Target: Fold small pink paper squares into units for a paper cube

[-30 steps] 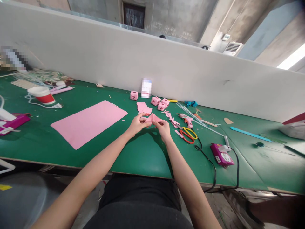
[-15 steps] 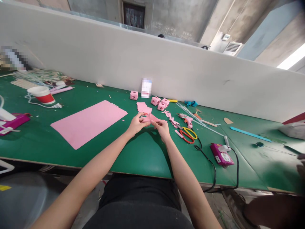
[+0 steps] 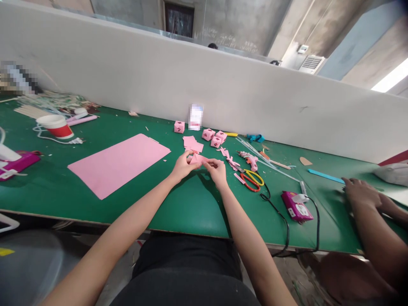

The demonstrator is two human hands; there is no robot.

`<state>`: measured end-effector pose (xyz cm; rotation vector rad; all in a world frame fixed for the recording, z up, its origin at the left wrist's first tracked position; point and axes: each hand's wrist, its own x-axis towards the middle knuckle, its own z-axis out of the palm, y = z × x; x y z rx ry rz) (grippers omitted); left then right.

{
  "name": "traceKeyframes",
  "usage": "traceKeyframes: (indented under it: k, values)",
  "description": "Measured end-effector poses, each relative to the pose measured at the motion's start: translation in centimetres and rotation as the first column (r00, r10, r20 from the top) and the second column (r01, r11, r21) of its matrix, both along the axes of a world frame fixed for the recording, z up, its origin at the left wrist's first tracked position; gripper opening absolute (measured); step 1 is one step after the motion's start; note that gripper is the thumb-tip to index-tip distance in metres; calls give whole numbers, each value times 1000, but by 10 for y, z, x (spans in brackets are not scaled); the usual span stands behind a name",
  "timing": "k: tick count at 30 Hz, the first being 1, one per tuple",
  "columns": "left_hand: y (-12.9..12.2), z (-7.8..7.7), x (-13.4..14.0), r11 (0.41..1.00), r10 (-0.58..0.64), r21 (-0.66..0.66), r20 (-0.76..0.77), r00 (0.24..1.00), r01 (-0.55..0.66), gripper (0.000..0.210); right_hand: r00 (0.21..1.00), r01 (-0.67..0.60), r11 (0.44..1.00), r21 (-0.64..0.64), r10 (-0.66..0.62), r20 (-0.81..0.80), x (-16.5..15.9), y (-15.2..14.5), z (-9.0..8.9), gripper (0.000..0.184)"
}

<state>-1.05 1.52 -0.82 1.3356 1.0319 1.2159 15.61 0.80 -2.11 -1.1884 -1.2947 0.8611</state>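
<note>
The small pink paper (image 3: 198,158) is what's changed: a second ago it stands up in a tall peak, now it's lower and flatter between your thumbs. Probably means you're pressing the fold down; too small to tell if it's creased. Grip: your left hand (image 3: 184,165) and right hand (image 3: 217,171) both pinch the piece, one at each side, neither letting go. It's held just above the table (image 3: 191,212), between near and far edges. Second change: a co-worker's hand (image 3: 360,191) is now in over the near edge, far right, at the end of the blue strip (image 3: 325,175); can't tell if touching. Well apart from you, so likely no effect on your folding. Rest hasn't shifted: pink boxes (image 3: 208,134) near the far edge, loose pink pieces (image 3: 193,144) just beyond your left fingertips, scissors (image 3: 255,180) right of your right hand, large pink sheet (image 3: 119,165) left, one corner toward the near edge.
</note>
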Motion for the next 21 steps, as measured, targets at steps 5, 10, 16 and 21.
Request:
traceKeyframes:
  k: [5,10,16,21]
  values:
    - [-3,3,3,1000,-16,-8,26,1000,16,65,993,115,993,2,-115,-23,4,1,-2,39]
    - [-4,4,3,1000,17,-15,18,1000,-17,65,978,169,986,-11,-169,-122,9,3,-1,35]
    - [-3,4,0,998,38,-43,24,999,-37,69,931,130,989,-68,-145,-334,11,4,3,41]
    - [-4,4,2,999,-22,-47,63,998,25,70,976,-90,994,-64,75,-204,1,-2,6,43]
